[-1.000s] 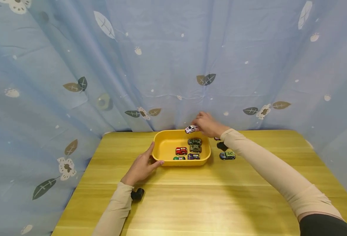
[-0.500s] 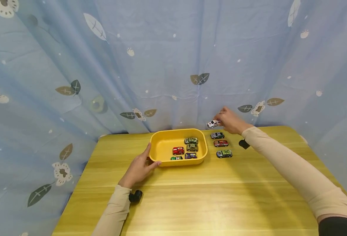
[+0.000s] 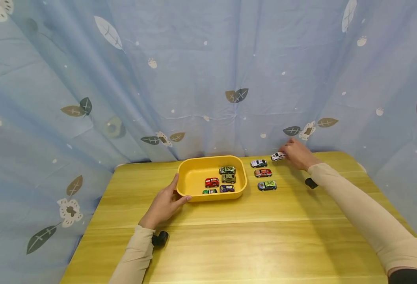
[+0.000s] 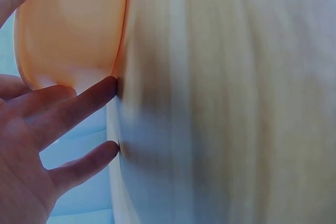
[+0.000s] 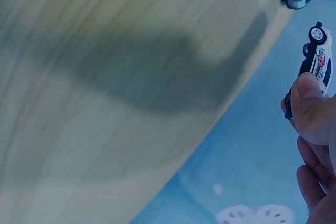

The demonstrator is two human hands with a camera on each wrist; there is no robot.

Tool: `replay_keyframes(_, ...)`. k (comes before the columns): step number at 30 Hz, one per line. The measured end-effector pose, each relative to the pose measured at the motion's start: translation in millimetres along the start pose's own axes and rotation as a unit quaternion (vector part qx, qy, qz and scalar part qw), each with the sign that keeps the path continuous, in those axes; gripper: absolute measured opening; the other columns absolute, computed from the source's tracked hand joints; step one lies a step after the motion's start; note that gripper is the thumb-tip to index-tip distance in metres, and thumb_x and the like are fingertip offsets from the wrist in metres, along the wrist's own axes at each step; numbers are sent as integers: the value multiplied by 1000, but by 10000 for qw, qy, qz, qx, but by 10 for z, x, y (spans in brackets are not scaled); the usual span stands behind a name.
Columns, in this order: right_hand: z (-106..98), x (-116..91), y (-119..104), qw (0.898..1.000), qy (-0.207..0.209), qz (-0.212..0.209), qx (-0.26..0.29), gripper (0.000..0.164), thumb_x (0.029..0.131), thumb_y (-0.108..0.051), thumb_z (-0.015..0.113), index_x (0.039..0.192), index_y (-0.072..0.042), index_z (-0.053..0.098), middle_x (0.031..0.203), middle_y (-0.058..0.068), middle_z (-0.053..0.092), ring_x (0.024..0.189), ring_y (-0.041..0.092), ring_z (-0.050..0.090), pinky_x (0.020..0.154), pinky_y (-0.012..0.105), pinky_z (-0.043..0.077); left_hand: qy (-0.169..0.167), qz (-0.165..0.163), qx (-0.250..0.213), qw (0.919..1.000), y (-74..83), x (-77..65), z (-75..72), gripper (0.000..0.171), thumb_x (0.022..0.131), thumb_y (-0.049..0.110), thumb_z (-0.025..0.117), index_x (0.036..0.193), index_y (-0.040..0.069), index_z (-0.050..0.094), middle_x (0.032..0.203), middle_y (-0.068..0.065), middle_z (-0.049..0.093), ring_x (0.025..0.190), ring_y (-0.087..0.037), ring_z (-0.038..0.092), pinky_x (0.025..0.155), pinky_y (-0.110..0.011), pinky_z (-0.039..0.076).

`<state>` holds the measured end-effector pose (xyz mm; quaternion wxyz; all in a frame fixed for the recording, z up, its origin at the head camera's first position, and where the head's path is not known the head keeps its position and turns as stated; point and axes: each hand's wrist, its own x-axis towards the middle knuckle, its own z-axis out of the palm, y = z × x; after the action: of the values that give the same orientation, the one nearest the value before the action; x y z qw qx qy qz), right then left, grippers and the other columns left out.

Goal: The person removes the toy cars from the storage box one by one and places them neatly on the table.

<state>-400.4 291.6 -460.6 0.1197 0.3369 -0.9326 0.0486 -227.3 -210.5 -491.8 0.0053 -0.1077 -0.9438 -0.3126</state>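
Car (image 3: 277,156), white, pinched in the right hand (image 3: 298,154), projects leftward from it, long axis roughly crosswise, the left hand (image 3: 163,206) spread, touching the tray (image 3: 213,198).

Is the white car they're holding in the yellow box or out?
Out. The right hand holds the white car to the right of the yellow box.

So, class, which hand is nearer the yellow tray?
Left: the left hand touches the yellow tray at its left end; the right hand is apart, beyond its right end.
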Motion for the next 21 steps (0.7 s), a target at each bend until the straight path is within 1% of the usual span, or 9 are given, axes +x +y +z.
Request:
replay_keyframes(4, 72, -43, 59, 9999, 45, 59, -82, 23, 84, 9, 79, 106, 5, 80, 99, 20, 79, 98, 40, 67, 97, 54, 49, -29, 58, -36, 10000, -17, 3, -2, 104, 99, 54, 71, 172, 10, 11, 158, -23, 53, 129, -32, 68, 110, -51, 53)
replay_keyframes(7, 117, -62, 94, 9998, 1, 65, -194, 21, 86, 8, 79, 106, 4, 80, 98, 20, 79, 97, 40, 66, 97, 54, 50, -35, 72, -87, 9999, -21, 11, -2, 104, 99, 54, 71, 172, 10, 10, 158, -24, 52, 129, -33, 68, 109, -51, 54)
replay_keyframes(10, 156, -57, 116, 9995, -35, 116, -277, 22, 87, 7, 78, 108, 3, 80, 100, 20, 79, 100, 40, 66, 98, 54, 50, -23, 80, -104, 9999, -19, 23, -23, 104, 100, 53, 71, 172, 10, 10, 159, -24, 52, 129, -33, 68, 110, -51, 53)
replay_keyframes(14, 222, -71, 120, 9994, -44, 255, -227, 24, 88, 6, 77, 111, 3, 79, 103, 21, 79, 104, 43, 62, 97, 55, 52, 19, 97, -50, 9999, -25, 26, -34, 103, 100, 51, 72, 172, 9, 11, 158, -25, 52, 128, -34, 68, 110, -52, 53)
replay_keyframes(21, 366, -115, 136, 9995, -19, 205, -239, 23, 85, 5, 80, 107, 4, 75, 101, 22, 78, 99, 41, 61, 95, 53, 50, 28, 79, 25, 10000, -31, 16, -5, 104, 99, 54, 71, 172, 10, 13, 158, -24, 53, 127, -33, 69, 112, -53, 51)
